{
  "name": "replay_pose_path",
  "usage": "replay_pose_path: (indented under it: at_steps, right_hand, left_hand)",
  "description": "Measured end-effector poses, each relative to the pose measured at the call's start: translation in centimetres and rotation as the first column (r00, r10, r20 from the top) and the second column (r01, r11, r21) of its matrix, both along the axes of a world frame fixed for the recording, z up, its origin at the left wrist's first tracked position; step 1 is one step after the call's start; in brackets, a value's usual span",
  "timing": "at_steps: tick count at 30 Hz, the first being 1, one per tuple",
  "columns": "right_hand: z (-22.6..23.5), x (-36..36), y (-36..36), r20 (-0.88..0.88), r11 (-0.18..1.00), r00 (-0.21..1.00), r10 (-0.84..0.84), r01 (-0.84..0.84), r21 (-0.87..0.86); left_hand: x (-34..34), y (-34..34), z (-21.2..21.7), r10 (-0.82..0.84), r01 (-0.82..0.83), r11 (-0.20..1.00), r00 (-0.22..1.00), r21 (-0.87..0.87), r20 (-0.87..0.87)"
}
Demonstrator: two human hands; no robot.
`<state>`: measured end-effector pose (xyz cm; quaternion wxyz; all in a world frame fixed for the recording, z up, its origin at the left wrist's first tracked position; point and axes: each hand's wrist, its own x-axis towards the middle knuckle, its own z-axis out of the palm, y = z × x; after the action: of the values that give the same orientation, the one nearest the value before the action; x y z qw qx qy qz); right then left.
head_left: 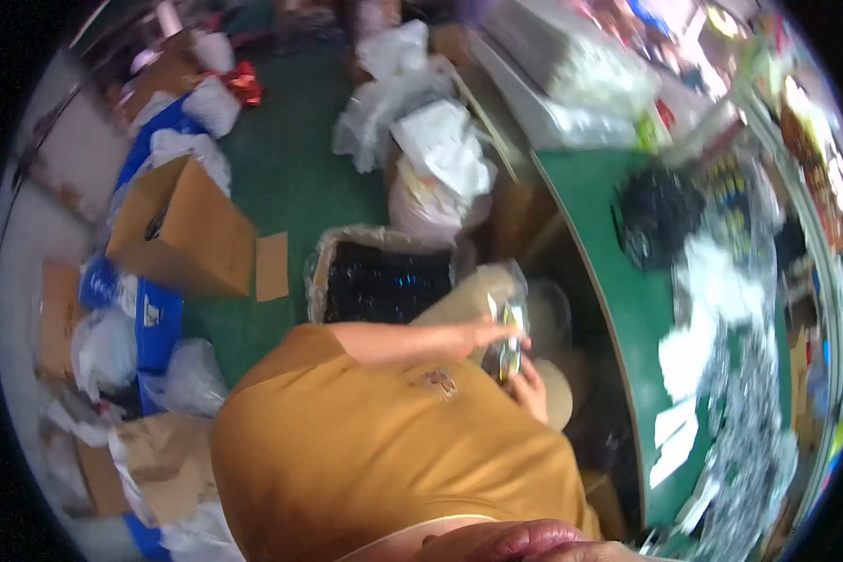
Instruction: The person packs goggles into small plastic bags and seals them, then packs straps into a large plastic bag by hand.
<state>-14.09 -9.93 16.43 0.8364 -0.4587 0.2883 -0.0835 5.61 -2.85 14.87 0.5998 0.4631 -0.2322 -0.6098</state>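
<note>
Landmark: plastic-lined rectangular carton (384,238), filled with shiny black items (389,284); all places below taken from it.
Packet in hands: small clear, silvery packet with yellow-green parts (510,348), right of the carton and a bit lower, above the lap; contents too blurred to tell.
Left hand (490,332): grasping the packet at its upper part, forearm running across from the carton's near side.
Right hand (530,388): grasping the packet's lower end, fingers curled at its side; exact finger contact blurred.
Wearer: mustard-brown short-sleeved shirt (393,440), below the carton; beige trouser leg (450,302) just beside its right edge.
Beyond carton: pinkish-white bulging sack (421,214) close behind, crumpled white plastic bag (445,145) on top.
Left of carton: flat brown cardboard piece (273,267) near, on green floor (290,178); then open brown cardboard box (206,239), tilted in view; farther out, blue plastic bins (157,323) and whitish bags (103,351).
Right of carton: green-topped table (581,192), well apart, past the hands; on it a black wrapped bundle (660,215), white sheets (676,436), heap of clear plastic packaging (749,468).
</note>
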Motion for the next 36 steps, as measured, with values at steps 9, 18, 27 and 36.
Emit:
replay_pose_path:
  at_steps: [9, 18, 27, 36]
  right_hand:
    - [-0.7, 2.2, -3.6, -0.004, 0.903, 0.941, -0.339, 0.324, -0.283]
    - [-1.2, 2.3, -1.8, 0.023, 0.39, 0.951, -0.308, 0.148, -0.909]
    - [-4.0, 2.2, -3.1, 0.029, 0.658, 0.954, -0.298, 0.228, -0.718]
    - [-5.2, 2.5, -2.3, 0.093, 0.901, 0.898, -0.429, 0.433, -0.024]
  left_hand:
    - [-0.3, -2.1, 0.5, 0.183, -0.181, 0.983, 0.969, -0.03, 0.165]
    - [0.7, -3.7, 2.4, 0.477, 0.057, 0.878, -0.032, -0.475, 0.878]
    - [-0.4, -2.5, 3.7, 0.361, 0.379, 0.859, 0.027, -0.343, 0.932]
    - [-1.2, -2.4, 2.6, 0.351, 0.541, 0.782, 0.029, -0.31, 0.936]
